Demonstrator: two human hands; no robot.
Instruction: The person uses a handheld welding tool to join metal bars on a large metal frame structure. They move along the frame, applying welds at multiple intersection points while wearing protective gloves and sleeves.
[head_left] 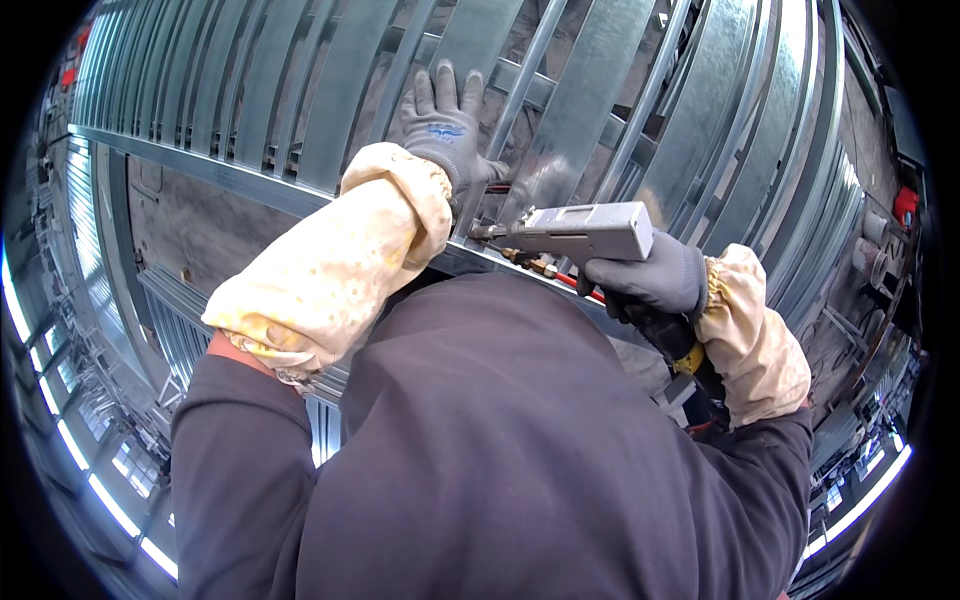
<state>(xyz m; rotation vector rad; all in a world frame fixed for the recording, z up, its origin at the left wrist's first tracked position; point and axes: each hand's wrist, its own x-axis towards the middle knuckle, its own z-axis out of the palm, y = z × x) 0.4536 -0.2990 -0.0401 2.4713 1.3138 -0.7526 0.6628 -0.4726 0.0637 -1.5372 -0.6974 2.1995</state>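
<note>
My left hand [440,128], in a grey work glove, lies flat on the galvanized steel slats [480,45] with its fingers stretched out. My right hand [655,278], gloved the same way, is closed around the grip of a boxy silver-grey handheld welding gun [590,230]. The gun's nozzle [487,232] points left, close to the long front rail [250,185] of the slatted frame. Whether its tip touches the metal I cannot tell. A red hose [580,286] with brass fittings runs under the gun. Pale cloth sleeve covers wrap both my forearms.
Parallel steel slats spread across the top of the view. More metal profiles [175,310] lie lower on the left. A black cable with a yellow band [690,358] hangs below my right hand. At the far right is a red object [905,205] near pale cylindrical containers [868,255].
</note>
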